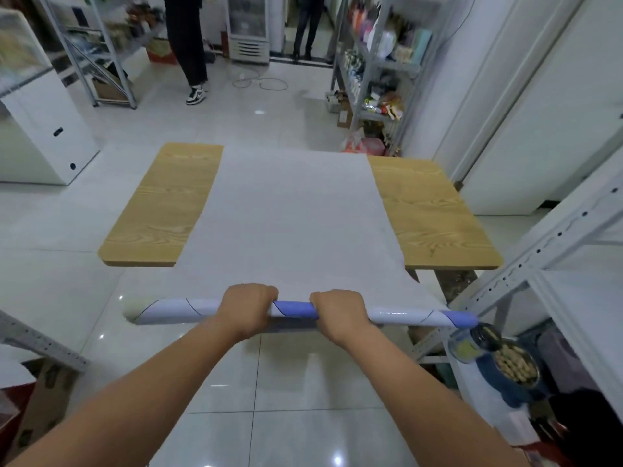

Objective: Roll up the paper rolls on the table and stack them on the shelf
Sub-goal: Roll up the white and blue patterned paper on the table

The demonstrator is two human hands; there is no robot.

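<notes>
A long white sheet of paper (290,214) lies unrolled over the middle of the wooden table (428,210) and hangs off its near edge. Its near end is wound on a white and purple tube (293,308), held in the air in front of the table. My left hand (247,306) grips the tube left of its middle. My right hand (338,311) grips it just right of the middle. Both hands have their fingers curled over the top of the tube.
A white metal shelf frame (526,264) stands close on the right, with a tin of nuts (515,365) and a small jar below. Stocked shelves (374,72) line the back right and back left. Two people stand at the far end of the tiled floor.
</notes>
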